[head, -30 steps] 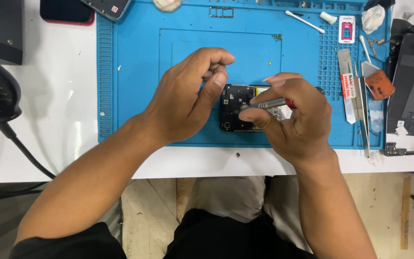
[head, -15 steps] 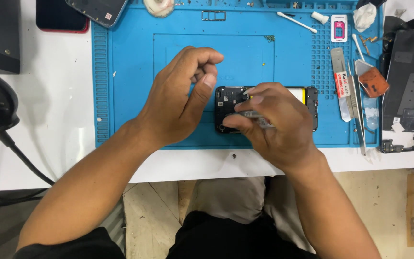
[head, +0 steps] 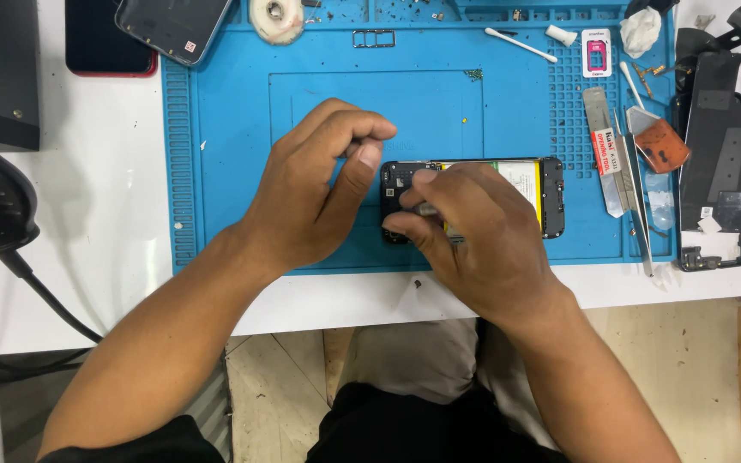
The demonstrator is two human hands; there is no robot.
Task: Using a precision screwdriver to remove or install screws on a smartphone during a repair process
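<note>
Fingers: right hand (head: 482,249) pinches a thin tool on opened phone (head: 551,195); left hand (head: 315,193) curled, empty | phone's long axis along the mat (head: 233,171) front edge

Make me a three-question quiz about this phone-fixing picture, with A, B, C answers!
1. Where does the opened phone lie?
A. on the blue mat
B. on the floor
C. on the black box

2. What colour is the pick near the mat's right edge?
A. green
B. orange
C. purple

3. How is the left hand?
A. flat and open
B. fingers pinched together beside the phone
C. holding a cup

Answers:
1 A, the phone rests on the mat.
2 B, the pick shows orange.
3 B, thumb and fingers meet by the phone's end, while the right hand covers the phone.
</note>
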